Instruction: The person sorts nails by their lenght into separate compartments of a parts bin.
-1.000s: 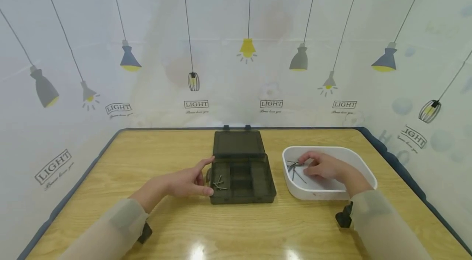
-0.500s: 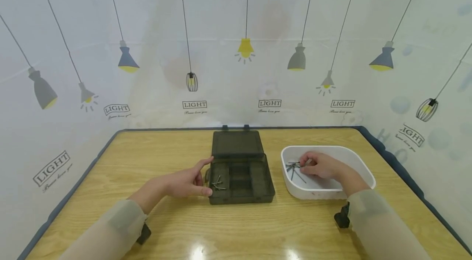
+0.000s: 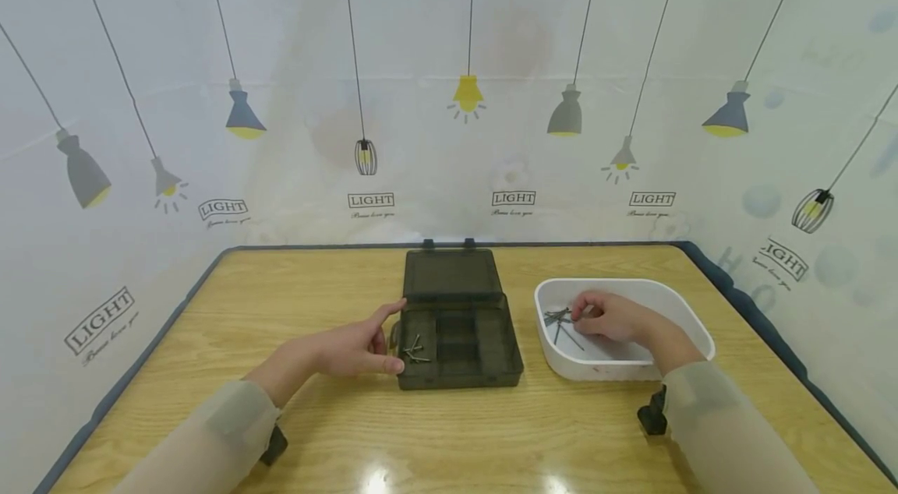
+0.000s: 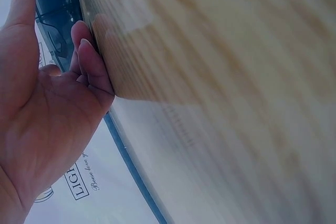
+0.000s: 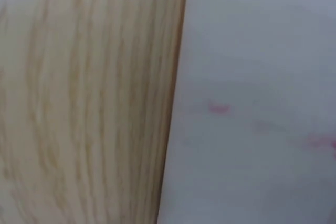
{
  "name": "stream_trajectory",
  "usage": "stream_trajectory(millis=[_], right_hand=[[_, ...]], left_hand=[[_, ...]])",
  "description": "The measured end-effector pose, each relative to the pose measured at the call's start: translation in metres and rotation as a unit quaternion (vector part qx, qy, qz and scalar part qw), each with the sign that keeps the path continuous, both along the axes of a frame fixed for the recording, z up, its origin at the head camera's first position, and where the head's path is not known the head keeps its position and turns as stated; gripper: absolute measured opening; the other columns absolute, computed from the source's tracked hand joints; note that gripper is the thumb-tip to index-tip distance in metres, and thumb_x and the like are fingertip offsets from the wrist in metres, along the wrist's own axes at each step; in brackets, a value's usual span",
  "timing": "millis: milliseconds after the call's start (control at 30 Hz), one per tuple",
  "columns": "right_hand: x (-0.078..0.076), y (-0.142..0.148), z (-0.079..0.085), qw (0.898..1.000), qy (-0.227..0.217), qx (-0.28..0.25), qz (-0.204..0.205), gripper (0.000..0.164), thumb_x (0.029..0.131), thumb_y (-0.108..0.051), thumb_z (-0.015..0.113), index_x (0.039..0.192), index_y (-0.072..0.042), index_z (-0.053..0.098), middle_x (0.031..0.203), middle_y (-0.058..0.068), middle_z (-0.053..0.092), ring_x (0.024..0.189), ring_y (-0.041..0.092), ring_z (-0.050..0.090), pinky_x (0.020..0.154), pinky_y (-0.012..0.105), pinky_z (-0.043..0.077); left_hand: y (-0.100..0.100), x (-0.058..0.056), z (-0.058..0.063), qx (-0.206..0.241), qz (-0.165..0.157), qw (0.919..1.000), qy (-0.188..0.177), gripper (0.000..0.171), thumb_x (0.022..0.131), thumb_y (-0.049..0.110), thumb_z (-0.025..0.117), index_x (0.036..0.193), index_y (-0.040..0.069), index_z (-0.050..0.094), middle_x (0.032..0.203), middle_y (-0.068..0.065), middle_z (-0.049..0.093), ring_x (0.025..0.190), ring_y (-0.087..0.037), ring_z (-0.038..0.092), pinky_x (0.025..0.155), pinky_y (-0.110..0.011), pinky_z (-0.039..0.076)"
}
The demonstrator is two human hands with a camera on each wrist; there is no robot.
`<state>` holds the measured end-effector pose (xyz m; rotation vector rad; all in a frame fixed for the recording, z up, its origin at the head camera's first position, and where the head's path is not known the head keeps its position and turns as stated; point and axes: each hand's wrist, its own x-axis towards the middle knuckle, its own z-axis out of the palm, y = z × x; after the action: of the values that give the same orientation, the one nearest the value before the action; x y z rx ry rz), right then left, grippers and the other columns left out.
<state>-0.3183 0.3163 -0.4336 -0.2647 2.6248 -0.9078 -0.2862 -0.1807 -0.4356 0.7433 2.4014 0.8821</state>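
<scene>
In the head view my left hand lies along the left side of a dark translucent compartment box. Its straight index finger touches the back left corner and its thumb the front left corner; the other fingers bend in beside the box, as the left wrist view shows. Several thin metal screws lie in the left compartment. My right hand reaches into a white tray, fingers curled, thumb and index pinching at the right end of a small heap of screws. The fingertips partly hide what they pinch.
The box's lid is flipped back toward the wall. A wooden table carries everything, with a dark blue edge. Pale wall covering with printed lamps surrounds it on three sides. In the right wrist view the tray's outer wall fills the right half.
My right hand has shifted slightly down and to the right in the tray, and its thumb and fingers have drawn closer together at the screws. The left hand and box have stayed put.
</scene>
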Motion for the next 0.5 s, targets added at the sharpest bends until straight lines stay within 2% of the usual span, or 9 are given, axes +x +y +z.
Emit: stream_trajectory(millis=[233,500], right_hand=[[-0.0004,-0.0006,0.0,1.0,-0.004,0.003,-0.002,0.013,0.107,-0.016,0.069,0.118,-0.011,0.066,0.108,0.008,0.066,0.093,0.023,0.059,0.081,0.035,0.049],[-0.0006,-0.0028,0.0,0.999,0.002,0.033,-0.008,0.011,0.108,-0.022,0.071,0.113,-0.014,0.066,0.106,0.005,0.066,0.095,0.023,0.059,0.082,0.035,0.047]], left_hand=[[0.0001,0.0006,0.001,0.001,0.001,1.0,-0.002,0.113,0.103,0.051,0.076,0.178,0.023,-0.003,0.109,-0.006,0.062,0.097,-0.018,0.058,0.087,-0.037,0.049],[-0.0003,0.0002,0.0005,0.001,0.0,1.0,-0.003,0.113,0.103,0.051,0.076,0.178,0.023,-0.003,0.109,-0.006,0.062,0.097,-0.018,0.059,0.087,-0.037,0.049]])
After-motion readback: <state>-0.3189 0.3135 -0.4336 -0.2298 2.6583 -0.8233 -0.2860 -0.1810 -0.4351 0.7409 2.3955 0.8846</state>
